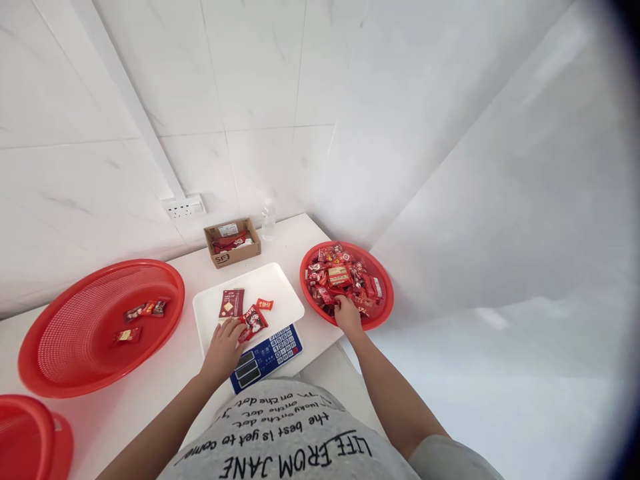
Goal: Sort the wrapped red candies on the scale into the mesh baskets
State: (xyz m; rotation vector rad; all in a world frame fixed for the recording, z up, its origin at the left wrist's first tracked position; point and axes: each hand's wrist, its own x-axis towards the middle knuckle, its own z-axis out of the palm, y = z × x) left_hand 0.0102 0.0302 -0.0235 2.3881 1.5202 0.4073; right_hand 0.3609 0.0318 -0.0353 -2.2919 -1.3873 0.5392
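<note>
My left hand (224, 347) is over the near left part of the white scale tray (280, 283), fingers bent onto the edge of a red snack packet (255, 321) with a cartoon figure. Beside that packet lie a dark red flat packet (231, 303) and a small orange-red wrapped piece (265, 305). My right hand (349, 315) reaches over the near rim of a round red basket (388, 293) heaped with red wrapped snacks. Its fingers are closed on a red packet (341, 293) in the heap, partly hidden by the hand.
A blue keypad panel (270, 357) fronts the scale. At left, a large red basket (55, 333) holds several packets, and another red basket (25, 433) is nearer. An open cardboard box (237, 257) and a clear bottle (269, 220) stand by the wall.
</note>
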